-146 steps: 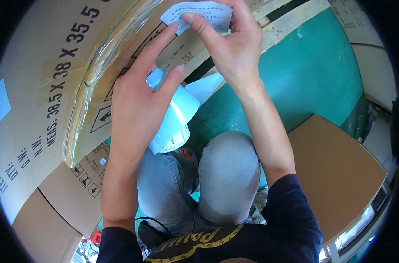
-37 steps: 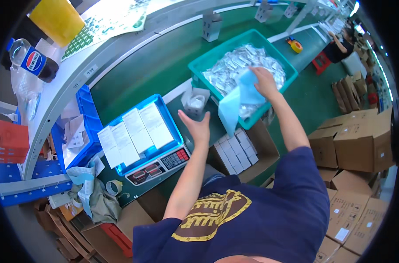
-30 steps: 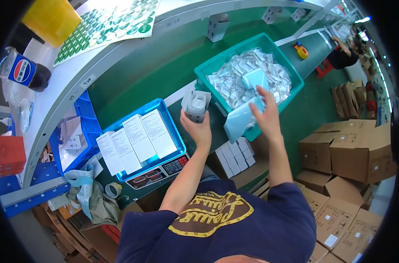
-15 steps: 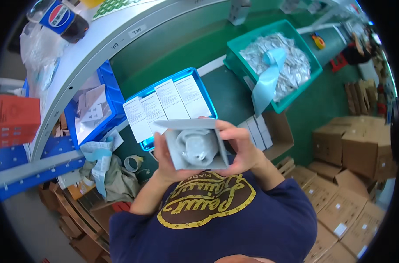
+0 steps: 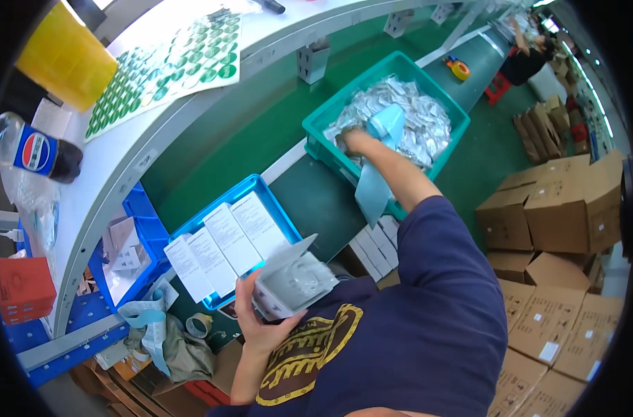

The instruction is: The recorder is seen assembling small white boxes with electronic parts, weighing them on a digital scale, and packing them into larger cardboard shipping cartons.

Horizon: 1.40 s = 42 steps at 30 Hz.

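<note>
My left hand (image 5: 259,332) is wrapped round a small white box (image 5: 269,297) close to my chest. The box's lid flap stands up, and a clear-wrapped item (image 5: 308,279) shows inside its open top. My right arm stretches out to a teal bin (image 5: 457,115), where my right hand (image 5: 360,142) reaches in at the near left corner. Silvery packets (image 5: 424,135) fill that bin; my right fingertips are hidden among them. A light-blue strip (image 5: 373,194) hangs over the bin's near side. Beyond the held box, a blue tray (image 5: 278,198) holds several closed white boxes (image 5: 226,240).
A blue bin (image 5: 160,240) with white pieces stands at the left. Above it, a white shelf (image 5: 132,142) carries a cola bottle (image 5: 38,153) and green round stickers (image 5: 184,59). Tape (image 5: 199,324) lies near my left arm. Cartons (image 5: 539,326) are stacked at right; a person (image 5: 525,64) is far off.
My right hand has let go of the box and gone out to the bin of packets. My left hand keeps the box, now tilted. The view has turned and shifted.
</note>
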Each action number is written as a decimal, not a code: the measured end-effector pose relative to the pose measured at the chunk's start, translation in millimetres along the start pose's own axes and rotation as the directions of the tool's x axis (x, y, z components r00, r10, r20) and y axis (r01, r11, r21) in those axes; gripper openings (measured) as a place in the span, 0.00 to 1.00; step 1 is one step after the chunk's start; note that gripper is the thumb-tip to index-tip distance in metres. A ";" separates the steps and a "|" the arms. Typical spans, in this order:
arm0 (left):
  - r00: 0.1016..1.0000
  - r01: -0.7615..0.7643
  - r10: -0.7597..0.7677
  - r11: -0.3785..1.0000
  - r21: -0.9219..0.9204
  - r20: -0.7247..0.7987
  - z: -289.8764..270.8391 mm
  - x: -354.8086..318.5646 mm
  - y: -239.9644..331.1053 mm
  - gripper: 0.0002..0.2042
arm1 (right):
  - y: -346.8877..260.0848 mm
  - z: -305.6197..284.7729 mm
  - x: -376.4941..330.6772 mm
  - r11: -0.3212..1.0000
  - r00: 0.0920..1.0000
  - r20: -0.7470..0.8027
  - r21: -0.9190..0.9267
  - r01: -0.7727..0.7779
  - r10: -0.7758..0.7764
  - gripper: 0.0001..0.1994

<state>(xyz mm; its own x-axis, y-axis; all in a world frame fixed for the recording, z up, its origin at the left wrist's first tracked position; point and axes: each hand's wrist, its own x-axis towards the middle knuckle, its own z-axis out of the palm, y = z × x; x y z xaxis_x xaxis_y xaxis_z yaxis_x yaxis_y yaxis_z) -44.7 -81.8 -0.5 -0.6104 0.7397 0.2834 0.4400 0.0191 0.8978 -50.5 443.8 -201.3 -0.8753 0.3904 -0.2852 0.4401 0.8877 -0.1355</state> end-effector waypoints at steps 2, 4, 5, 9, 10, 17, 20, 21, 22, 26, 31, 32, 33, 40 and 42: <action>0.987 0.125 -0.118 0.991 0.058 -0.107 5.3 -10.1 5.3 0.63 | -31.3 -17.4 -10.2 0.987 0.985 -0.052 -0.006 0.163 -0.163 0.21; 0.975 0.181 -0.169 0.981 0.072 -0.143 14.1 -4.0 7.9 0.63 | -29.0 -31.9 -22.9 0.976 0.973 -0.079 -0.009 0.219 -0.219 0.20; 0.967 0.202 -0.193 0.979 0.041 -0.164 18.2 2.7 8.5 0.62 | -17.6 -38.6 -30.6 0.971 0.969 -0.175 0.131 0.199 -0.175 0.19; 0.931 0.247 -0.246 0.968 -0.029 -0.269 32.3 11.9 7.6 0.60 | -12.7 -68.6 -56.2 0.886 0.931 -0.363 0.422 0.191 -0.027 0.18; 0.922 0.231 -0.234 0.972 -0.046 -0.308 34.8 14.6 6.2 0.58 | -19.4 -82.6 -66.3 0.881 0.921 -0.390 0.442 0.166 0.022 0.18; 0.944 0.051 0.038 0.965 0.259 -0.327 24.0 43.0 1.6 0.47 | -166.9 -200.5 -229.8 0.196 0.792 -0.536 0.844 0.499 0.291 0.22; 0.913 -0.027 0.141 0.958 0.287 -0.384 29.3 35.9 -0.5 0.47 | -247.2 -201.6 -282.7 0.214 0.775 -0.623 0.775 0.595 0.104 0.23; 0.891 -0.044 0.162 0.961 0.274 -0.424 29.6 33.0 -4.0 0.46 | -264.5 -199.9 -286.5 0.218 0.794 -0.603 0.787 0.578 0.071 0.23; 0.866 -0.062 0.182 0.963 0.262 -0.465 29.0 30.2 -7.0 0.46 | -273.5 -198.7 -285.5 0.222 0.788 -0.612 0.779 0.586 0.069 0.23; 0.869 -0.044 0.142 0.976 0.214 -0.473 9.6 20.2 5.3 0.46 | -300.4 -192.6 -282.5 0.334 0.692 -0.703 0.621 0.709 -0.162 0.23; 0.853 -0.027 0.118 0.983 0.182 -0.509 -5.0 1.6 3.3 0.46 | -325.8 -194.6 -291.2 0.424 0.703 -0.698 0.601 0.677 -0.134 0.19; 0.850 -0.027 0.117 0.983 0.179 -0.513 -7.4 -0.9 3.3 0.46 | -333.5 -191.8 -292.3 0.449 0.726 -0.668 0.604 0.658 -0.164 0.17; 0.851 -0.046 0.131 0.983 0.176 -0.509 -9.9 -3.0 3.6 0.46 | -340.4 -189.5 -293.4 0.474 0.747 -0.636 0.606 0.638 -0.192 0.16; 0.837 -0.123 0.206 0.974 0.191 -0.508 -21.1 -13.5 3.0 0.47 | -366.4 -184.9 -301.0 0.591 0.647 -0.675 0.374 0.714 -0.355 0.15; 0.788 -0.200 0.263 0.964 0.173 -0.557 -18.4 -21.1 -13.0 0.49 | -366.8 -191.8 -305.3 0.622 0.604 -0.678 0.269 0.735 -0.419 0.16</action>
<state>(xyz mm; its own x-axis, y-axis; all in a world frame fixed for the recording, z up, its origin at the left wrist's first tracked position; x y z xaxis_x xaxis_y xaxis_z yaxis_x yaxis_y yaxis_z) -49.7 -110.0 -11.9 -0.7321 0.2128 0.6471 0.6601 -0.0132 0.7511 16.9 45.9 117.5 -0.8489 0.0289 0.5278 -0.3153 0.7737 -0.5495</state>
